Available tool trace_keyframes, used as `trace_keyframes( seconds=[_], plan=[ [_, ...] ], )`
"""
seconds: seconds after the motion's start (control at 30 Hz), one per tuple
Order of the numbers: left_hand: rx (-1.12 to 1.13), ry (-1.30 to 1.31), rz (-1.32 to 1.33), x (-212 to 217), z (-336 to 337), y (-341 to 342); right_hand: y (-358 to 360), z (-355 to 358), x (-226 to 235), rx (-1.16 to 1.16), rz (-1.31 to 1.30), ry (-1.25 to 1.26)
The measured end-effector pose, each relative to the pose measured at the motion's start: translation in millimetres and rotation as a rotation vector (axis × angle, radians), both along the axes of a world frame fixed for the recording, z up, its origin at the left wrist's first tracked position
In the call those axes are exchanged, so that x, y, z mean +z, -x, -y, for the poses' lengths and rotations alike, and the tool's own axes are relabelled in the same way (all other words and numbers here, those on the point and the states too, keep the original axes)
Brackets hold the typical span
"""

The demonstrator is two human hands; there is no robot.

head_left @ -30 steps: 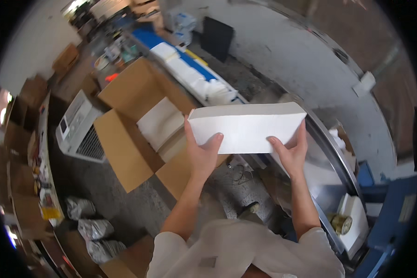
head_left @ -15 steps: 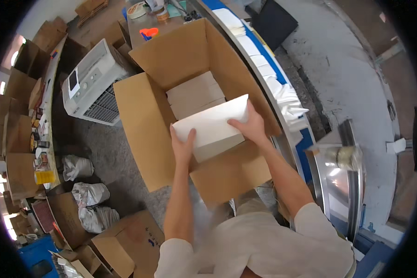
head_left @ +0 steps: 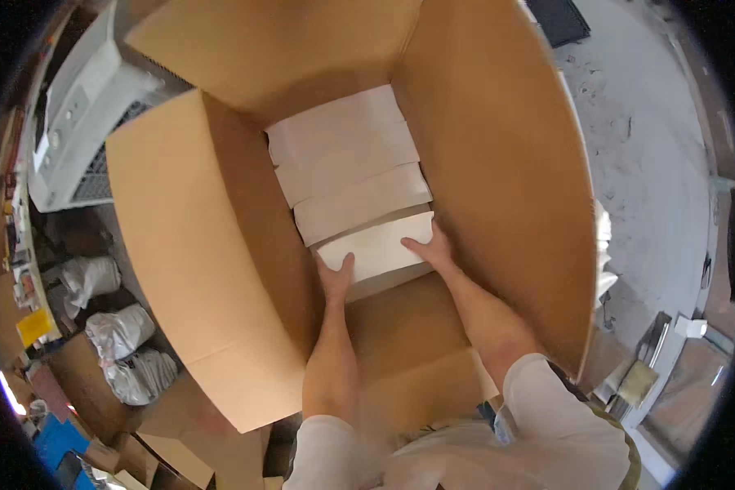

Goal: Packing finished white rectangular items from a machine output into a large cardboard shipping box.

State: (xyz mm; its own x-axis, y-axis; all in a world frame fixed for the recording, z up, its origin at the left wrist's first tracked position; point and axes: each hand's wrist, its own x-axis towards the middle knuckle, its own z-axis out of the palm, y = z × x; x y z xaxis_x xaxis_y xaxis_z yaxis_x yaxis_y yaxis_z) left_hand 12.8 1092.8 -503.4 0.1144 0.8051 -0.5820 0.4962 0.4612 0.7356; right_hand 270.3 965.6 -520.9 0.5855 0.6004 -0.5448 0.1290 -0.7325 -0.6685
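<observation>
Both my hands are deep inside a large open cardboard box (head_left: 180, 245). Between them they grip a white paper bundle (head_left: 380, 243), seemingly a stack of flat sheets, though its exact kind is unclear. At its left end is my left hand (head_left: 336, 276), thumb on top and fingers hidden down the side. My right hand (head_left: 433, 247) clasps the right end the same way. Beyond this bundle, similar white bundles (head_left: 343, 151) lie in overlapping rows on the box's bottom. The held bundle sits right beside the nearest row; whether it rests on the bottom cannot be seen.
The box's side flap (head_left: 159, 237) sticks out at left, and the near flap (head_left: 433, 388) lies toward my body. A white-grey appliance with a grille (head_left: 90, 122) stands past the left flap. Silvery sacks (head_left: 122, 331) sit on the floor at left.
My hands have carried the white bundle from the box's opening down inside, close to the rows there. My view has moved nearer, leaning over the box.
</observation>
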Motion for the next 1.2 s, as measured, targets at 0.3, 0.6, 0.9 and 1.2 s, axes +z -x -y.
trace_keyframes(
  seconds=[0.3,0.6,0.9,1.2],
  plan=[
    [0.06,-0.155,-0.255,5,1,-37,18,-10,-23,-0.08,0.142,0.082],
    [0.21,-0.155,-0.282,-26,11,-43,13,-24,13,-0.087,0.267,0.153],
    [0.164,-0.203,-0.263,-10,-2,-30,-4,-16,62,-0.16,-0.05,0.158],
    [0.296,0.058,-0.059,13,-11,-46,-45,67,-90,-0.591,-0.369,0.158]
  ],
)
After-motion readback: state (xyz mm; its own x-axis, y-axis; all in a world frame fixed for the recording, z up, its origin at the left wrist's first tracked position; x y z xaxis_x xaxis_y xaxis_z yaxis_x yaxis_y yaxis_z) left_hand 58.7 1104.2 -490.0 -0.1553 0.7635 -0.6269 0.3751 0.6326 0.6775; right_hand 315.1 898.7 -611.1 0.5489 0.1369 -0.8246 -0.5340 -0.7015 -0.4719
